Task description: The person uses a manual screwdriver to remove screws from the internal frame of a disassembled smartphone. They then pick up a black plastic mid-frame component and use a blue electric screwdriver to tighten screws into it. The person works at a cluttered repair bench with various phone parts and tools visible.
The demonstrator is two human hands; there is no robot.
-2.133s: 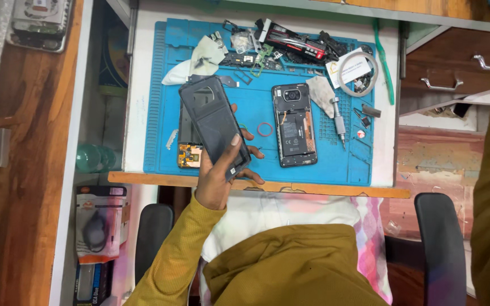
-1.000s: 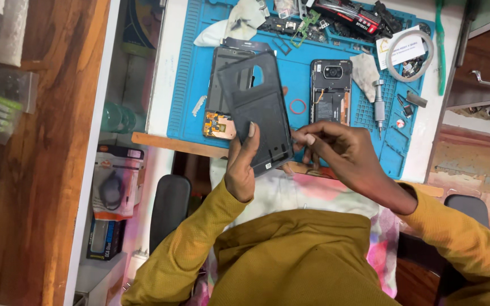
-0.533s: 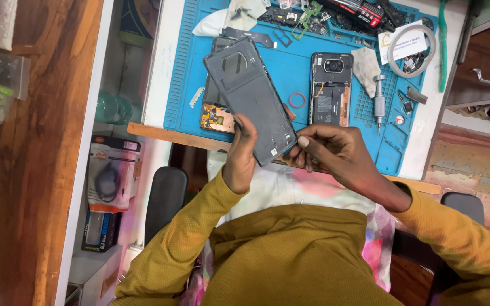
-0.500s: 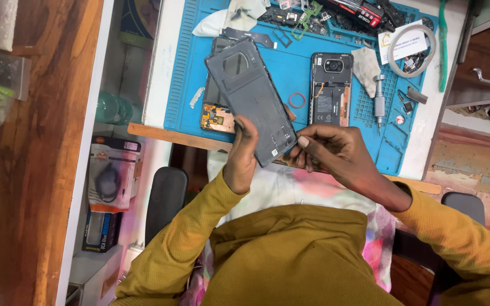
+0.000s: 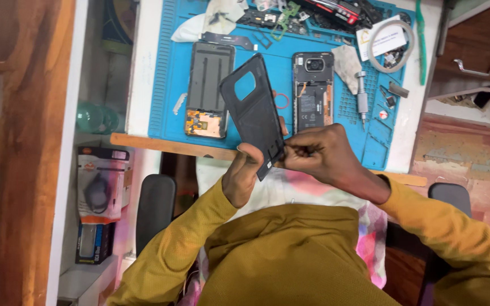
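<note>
A dark grey phone back cover [image 5: 254, 110] with a camera cut-out is held tilted above the blue work mat [image 5: 168, 85]. My left hand [image 5: 242, 175] grips its lower edge from beneath. My right hand [image 5: 316, 153] pinches the cover's lower right corner with its fingertips. On the mat behind lie a phone frame [image 5: 208, 88] with an exposed board at its near end and an opened phone [image 5: 312, 90] showing its battery and camera.
A screwdriver [image 5: 362, 90], cloths, a white cable coil [image 5: 389, 37], small parts and a green tool [image 5: 421, 28] crowd the mat's far and right side. A wooden strip [image 5: 160, 144] edges the desk. Boxes [image 5: 97, 184] sit on a shelf at left; chair arms flank me.
The camera view has shifted. My right hand came in and took the cover's lower corner; the cover has turned more upright, uncovering the phone frame on the mat.
</note>
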